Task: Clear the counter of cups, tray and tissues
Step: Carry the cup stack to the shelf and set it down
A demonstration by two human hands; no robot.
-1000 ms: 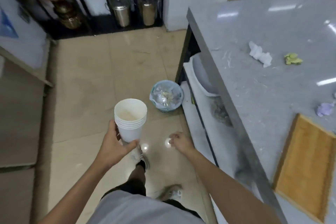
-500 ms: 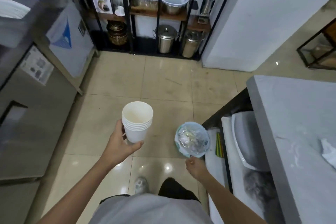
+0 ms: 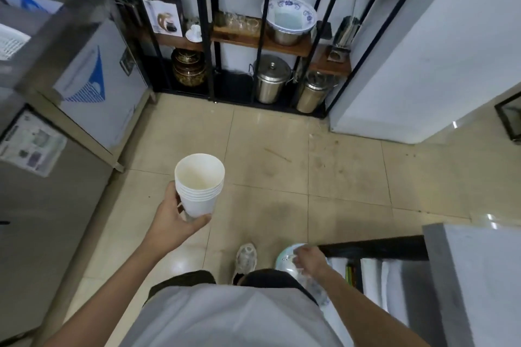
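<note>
The person's left hand (image 3: pixel 172 220) is holding a stack of white paper cups (image 3: pixel 198 184) upright out in front of the body. The fingers are wrapping the lower part of the stack from the left and behind, and the thumb (image 3: pixel 201 221) is pressing across the front near the base, so the hand is clamped on the cups. About 5 rims are showing nested just above the fingers, and the top cup is showing a pale stained inside. Below the fingers the tiled floor (image 3: pixel 310 172) is lying bare.

The right hand (image 3: pixel 308 259) is hanging lower, over a small trash bin (image 3: pixel 284 258) lined with a clear plastic bag. The fingers are curled loosely downward and look blurred; whether they are gripping the liner or only touching it cannot be told. Just left of these fingers 1 white shoe (image 3: pixel 246 259) is standing on the tile. Just right of them the grey counter (image 3: pixel 476 276) is showing its corner, with a shelf of white bins underneath.

Well beyond the left fingers a black-framed shelf unit (image 3: pixel 265 22) is standing against the wall, carrying 2 steel lidded pots (image 3: pixel 272 79), a blue-and-white bowl (image 3: pixel 290 15) and a dark patterned jar (image 3: pixel 189 70). To the left of the left fingers a steel cabinet (image 3: pixel 50 205) is running along the edge.
</note>
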